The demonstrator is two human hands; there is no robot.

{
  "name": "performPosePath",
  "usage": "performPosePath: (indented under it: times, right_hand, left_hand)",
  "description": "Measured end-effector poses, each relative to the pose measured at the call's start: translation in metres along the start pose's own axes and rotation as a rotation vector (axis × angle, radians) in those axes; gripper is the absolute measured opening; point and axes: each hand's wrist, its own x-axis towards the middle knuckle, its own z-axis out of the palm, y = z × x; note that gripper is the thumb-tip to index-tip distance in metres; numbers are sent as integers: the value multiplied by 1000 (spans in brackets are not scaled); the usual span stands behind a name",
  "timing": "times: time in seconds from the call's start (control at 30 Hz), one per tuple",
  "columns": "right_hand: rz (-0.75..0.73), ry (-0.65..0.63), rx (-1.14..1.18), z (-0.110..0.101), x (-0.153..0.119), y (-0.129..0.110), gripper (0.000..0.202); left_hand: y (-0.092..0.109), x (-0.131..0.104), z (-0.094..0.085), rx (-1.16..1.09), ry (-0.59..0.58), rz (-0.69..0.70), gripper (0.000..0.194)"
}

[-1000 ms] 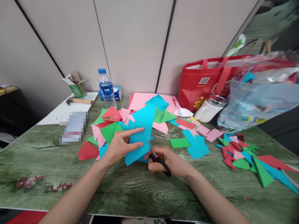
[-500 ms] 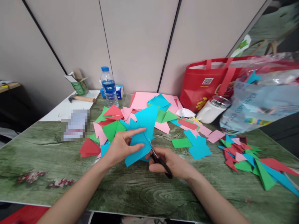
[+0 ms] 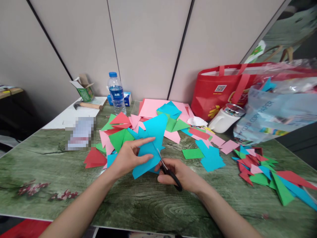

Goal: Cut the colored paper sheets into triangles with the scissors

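Observation:
A blue sheet of paper is held up by my left hand, its thumb and index finger stretched across the front; the other fingers are partly hidden behind the sheet. My right hand grips black-handled scissors by the loops. Their pointed metal blades reach up-left to the right edge of the sheet, beside a cut line in it. Behind and left of the sheet lie green folded paper, red paper pieces and pink ones.
Blue pieces and a green strip lie right of my hands, with a pile of coloured scraps beyond. Farther back stand a water bottle, a white mug and a red bag. A hammer rests at the left.
The view has shifted very slightly. My hands, the scissors and the blue sheet keep almost the same position relative to each other.

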Motion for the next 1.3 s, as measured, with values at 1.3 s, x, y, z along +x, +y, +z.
performPosePath:
  times: [1.3]
  right_hand:
    - [-49, 88, 35, 11, 4, 0, 39]
  left_hand:
    - [-4, -2, 2, -45, -69, 11, 50]
